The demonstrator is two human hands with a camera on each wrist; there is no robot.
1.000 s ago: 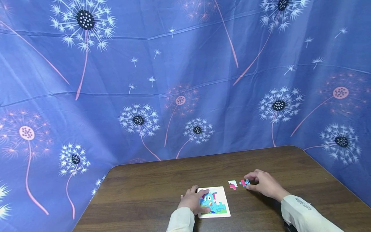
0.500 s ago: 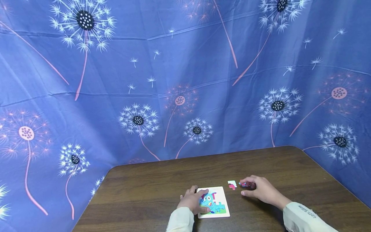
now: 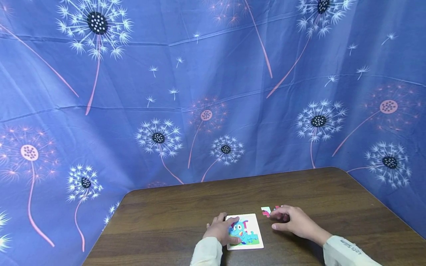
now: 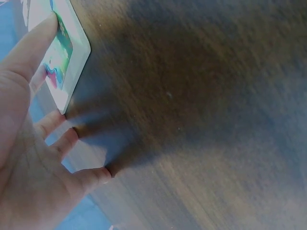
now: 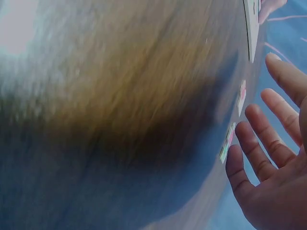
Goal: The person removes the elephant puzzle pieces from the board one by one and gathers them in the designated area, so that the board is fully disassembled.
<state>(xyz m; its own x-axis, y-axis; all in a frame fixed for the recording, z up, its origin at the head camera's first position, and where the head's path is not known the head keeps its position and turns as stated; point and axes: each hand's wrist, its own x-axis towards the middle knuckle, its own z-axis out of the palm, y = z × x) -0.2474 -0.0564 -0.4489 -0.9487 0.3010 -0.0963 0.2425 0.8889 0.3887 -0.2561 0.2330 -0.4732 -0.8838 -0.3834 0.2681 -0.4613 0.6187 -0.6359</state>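
Observation:
A square white-framed jigsaw board (image 3: 259, 225) with a blue cartoon animal lies on the table. My left hand (image 3: 217, 234) rests on its left side, thumb and forefinger spread over the picture; in the left wrist view the thumb (image 4: 36, 43) lies straight over the board, the other fingertips down by its edge and on the wood. To the right of the board lies a white and pink puzzle piece (image 3: 265, 210). Beside it a red and blue puzzle piece (image 3: 278, 207) is mostly hidden behind my right hand (image 3: 297, 222), whose loosely bent fingers hang close over both pieces, holding nothing.
The brown wooden table (image 3: 173, 218) has rounded far corners. Behind it hangs a blue cloth (image 3: 186, 147) printed with dandelions. Pale sleeves (image 3: 208, 253) cover both forearms.
My right hand has left the red and blue piece and moved left, toward the white and pink piece. The left hand and the board have stayed in place.

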